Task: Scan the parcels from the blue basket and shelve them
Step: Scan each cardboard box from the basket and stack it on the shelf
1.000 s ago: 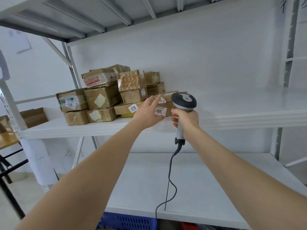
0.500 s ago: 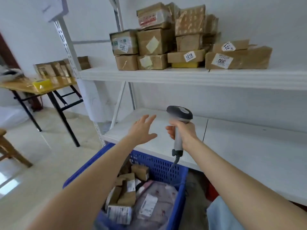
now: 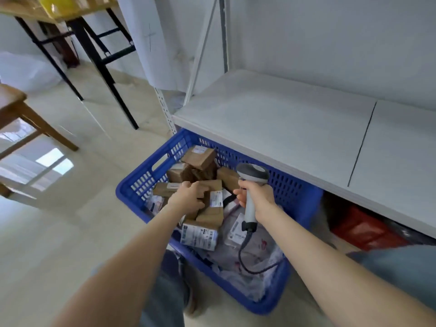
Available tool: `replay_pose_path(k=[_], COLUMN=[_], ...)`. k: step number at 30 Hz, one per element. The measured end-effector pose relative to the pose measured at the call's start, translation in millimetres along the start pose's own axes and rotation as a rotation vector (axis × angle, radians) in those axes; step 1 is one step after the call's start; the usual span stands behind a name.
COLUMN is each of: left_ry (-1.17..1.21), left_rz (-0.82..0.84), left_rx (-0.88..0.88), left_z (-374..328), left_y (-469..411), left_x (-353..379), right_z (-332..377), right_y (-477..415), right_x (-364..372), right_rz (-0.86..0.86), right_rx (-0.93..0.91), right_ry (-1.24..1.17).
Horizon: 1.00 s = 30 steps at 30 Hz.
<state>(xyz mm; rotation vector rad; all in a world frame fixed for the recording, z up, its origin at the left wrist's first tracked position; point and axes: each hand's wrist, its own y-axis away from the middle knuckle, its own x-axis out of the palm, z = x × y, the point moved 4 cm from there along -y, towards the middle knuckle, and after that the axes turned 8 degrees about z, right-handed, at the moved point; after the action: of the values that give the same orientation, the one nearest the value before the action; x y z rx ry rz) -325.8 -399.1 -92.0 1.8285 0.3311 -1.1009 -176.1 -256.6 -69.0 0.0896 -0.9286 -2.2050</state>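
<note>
**Left hand closed on a parcel in the basket; scanner held in the right**

A white shelf board (image 3: 283,128) is seen directly behind the blue basket (image 3: 139,185), and the basket's far wall is tucked just under its front edge. The basket is set on a pale floor. A black-framed table (image 3: 106,74) is noted well beyond the basket's left corner. A wooden stool (image 3: 14,100) is placed farther out on the same side. A red crate (image 3: 361,228) is lodged under the shelf board, to the right of the basket.

Inside the basket, pale mailer bags (image 3: 250,263) are heaped across the near half and the right side. Cardboard parcels (image 3: 199,156) are piled in the far-left half, several at a tilt. A box with a white label (image 3: 199,234) is lying near the basket's middle, on the bags.

The scanner (image 3: 253,175) is held upright over the right half of the basket, head uppermost. Its handle is fully enclosed by the right hand (image 3: 259,197), with fingers and thumb wrapped tightly round it. Its cable (image 3: 240,253) is looped down onto the mailer bags.

The left hand (image 3: 188,200) is lowered into the middle of the basket. Its fingers are curled over the top edge of a brown parcel (image 3: 213,185), which is resting on the pile among the others. Whether this parcel is lifted clear of the pile cannot be told.
</note>
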Motion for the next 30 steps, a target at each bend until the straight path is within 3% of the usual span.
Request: replay_pose_path(k=[4, 10, 14, 21, 24, 30], left_ry=[0.023, 0.207, 0.436, 0.892, 1.098, 1.371], left_rz=[0.008, -0.201, -0.195, -0.239, -0.248, -0.181], left_rx=[-0.101, -0.355, -0.5, -0.581, -0.541, -0.278], left_z=[37.0, 103.9, 148.2, 164.8, 157.3, 105.8], left_y=[-41.0, -96.8, -128.1, -130.5, -115.4, -57.5], left_x=[14.1, -6.2, 0.0, 14.4, 9.2, -10.2], right_z=[-31.5, -66.0, -86.9, -87.5, -71.0, -36.5], right_y=[-49.6, -120.1, -148.0, -145.0, -126.4, -56.3], right_x=[17.9, 51.1, 67.3, 68.5, 64.2, 46.1], right_rz=[-0.011, -0.02, -0.001, 0.009, 0.027, 0.06], right_rx=[0.082, 0.136, 0.162, 0.143, 0.111, 0.01], right_ry=[0.01, 0.05, 0.075, 0.074, 0.055, 0.029])
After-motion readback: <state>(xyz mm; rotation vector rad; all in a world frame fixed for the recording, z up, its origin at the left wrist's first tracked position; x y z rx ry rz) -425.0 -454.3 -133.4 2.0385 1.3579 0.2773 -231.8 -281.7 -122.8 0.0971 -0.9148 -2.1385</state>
